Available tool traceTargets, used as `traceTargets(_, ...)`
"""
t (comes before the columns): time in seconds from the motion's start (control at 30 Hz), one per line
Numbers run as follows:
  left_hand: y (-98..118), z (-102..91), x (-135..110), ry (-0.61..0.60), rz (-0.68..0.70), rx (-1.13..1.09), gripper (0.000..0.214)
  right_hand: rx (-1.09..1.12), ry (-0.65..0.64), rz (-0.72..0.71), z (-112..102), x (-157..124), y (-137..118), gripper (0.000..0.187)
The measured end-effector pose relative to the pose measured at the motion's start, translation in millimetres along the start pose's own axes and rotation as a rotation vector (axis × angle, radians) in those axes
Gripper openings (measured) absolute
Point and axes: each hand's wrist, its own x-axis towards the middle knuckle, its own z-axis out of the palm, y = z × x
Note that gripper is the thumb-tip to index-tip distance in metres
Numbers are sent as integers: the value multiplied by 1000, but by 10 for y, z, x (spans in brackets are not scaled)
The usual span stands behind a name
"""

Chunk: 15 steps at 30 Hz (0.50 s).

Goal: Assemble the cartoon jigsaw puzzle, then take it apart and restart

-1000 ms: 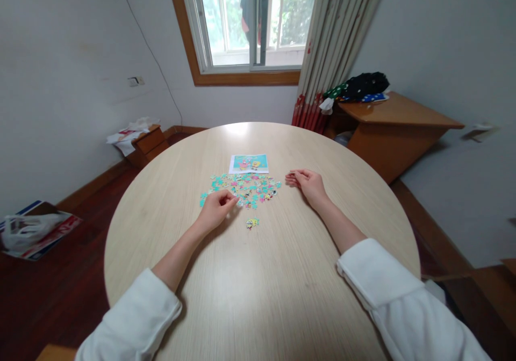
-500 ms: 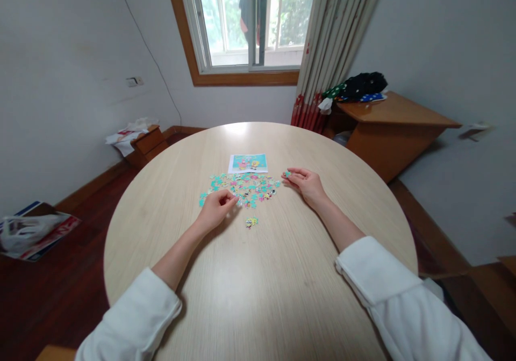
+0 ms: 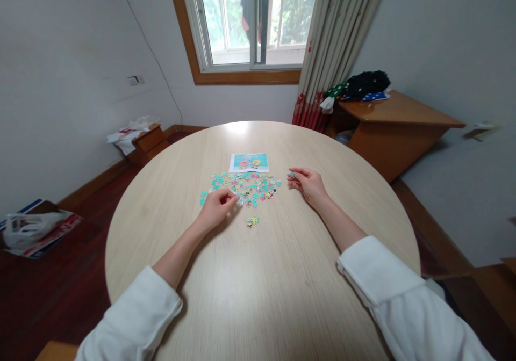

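A heap of small teal and pink puzzle pieces (image 3: 245, 185) lies in the middle of a round pale wooden table (image 3: 262, 275). Behind the heap lies the puzzle's reference picture (image 3: 249, 163). A small joined cluster of pieces (image 3: 252, 222) sits alone nearer to me. My left hand (image 3: 215, 206) rests curled at the heap's left front edge, fingertips pinched together on the pieces. My right hand (image 3: 308, 182) lies palm up to the right of the heap, pinching a teal puzzle piece (image 3: 291, 174) between thumb and fingers.
A wooden desk (image 3: 393, 122) with dark clothes on it stands at the right by a flowered curtain (image 3: 334, 44). A low wooden box (image 3: 147, 141) with papers sits by the left wall. A plastic bag (image 3: 28, 229) lies on the floor at far left.
My right hand has turned a teal piece up between its fingertips and drawn slightly away from the heap. The left hand has stayed where it was.
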Motion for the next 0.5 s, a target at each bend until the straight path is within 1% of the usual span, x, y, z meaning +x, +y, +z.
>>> traceTargets(0.07,2,1,-2,2,-3,0,33,-17,-7,-20,-11,10,5,16)
traceTargets(0.17,-14,8,4,5,-13,1,33,-36,-36,-52,-27,20,18,31)
traceTargets(0.23,-30,13,10,5,-15,5,33,-30,-40,-57,-32,24,25,35)
traceTargets(0.4,-49,16,14,4,-16,17,32,-21,-65,-34,-38,36,37,28)
traceTargets(0.5,-43,13,11,0,-19,14,32,-46,-96,-63,-45,49,55,26)
